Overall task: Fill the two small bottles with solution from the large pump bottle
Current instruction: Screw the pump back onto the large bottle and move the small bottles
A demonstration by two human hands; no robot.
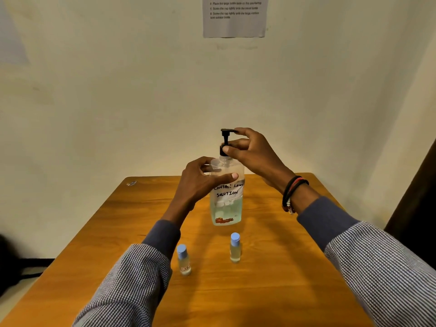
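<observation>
A large clear pump bottle [227,206] with a handwritten "contact lens solution" label stands upright mid-table, about half full of pale liquid. My left hand [200,182] wraps around its shoulder. My right hand [252,154] pinches the black pump top [226,140], thumb at the collar and fingers on the head. Two small clear bottles with blue caps stand nearer me: one [184,259] at the left, beside my left sleeve, the other [235,247] directly in front of the large bottle. Both are capped and upright.
The wooden table [271,279] butts against a cream wall. A printed instruction sheet [234,16] hangs on the wall above. A dark shape [415,197] stands past the table's right edge, and dark items [14,263] lie on the floor at left.
</observation>
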